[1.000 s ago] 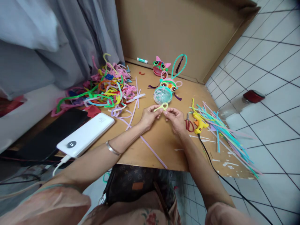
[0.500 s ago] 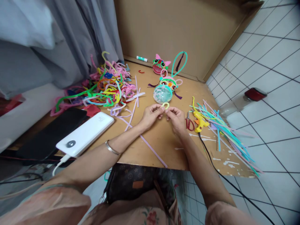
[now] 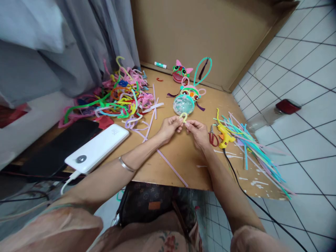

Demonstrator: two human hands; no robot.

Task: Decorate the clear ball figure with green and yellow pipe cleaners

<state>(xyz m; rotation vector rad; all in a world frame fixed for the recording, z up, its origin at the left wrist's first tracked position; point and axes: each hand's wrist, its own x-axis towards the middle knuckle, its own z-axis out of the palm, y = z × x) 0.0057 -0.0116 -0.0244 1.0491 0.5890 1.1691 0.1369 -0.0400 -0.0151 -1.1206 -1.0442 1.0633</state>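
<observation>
The left hand [image 3: 170, 130] pinches a pale yellow pipe cleaner [image 3: 186, 116] between thumb and finger, and the right hand [image 3: 197, 133] pinches it just beside, fingertips pressed together. It is bent in a small loop above the table [image 3: 183, 161], in front of the clear dome [image 3: 183, 105]. For good shaping, I think one end should be held firmly while the other is turned gently, so that the curve is round. Farther back sits a toy head [image 3: 181, 74] with pointed pink ears.
</observation>
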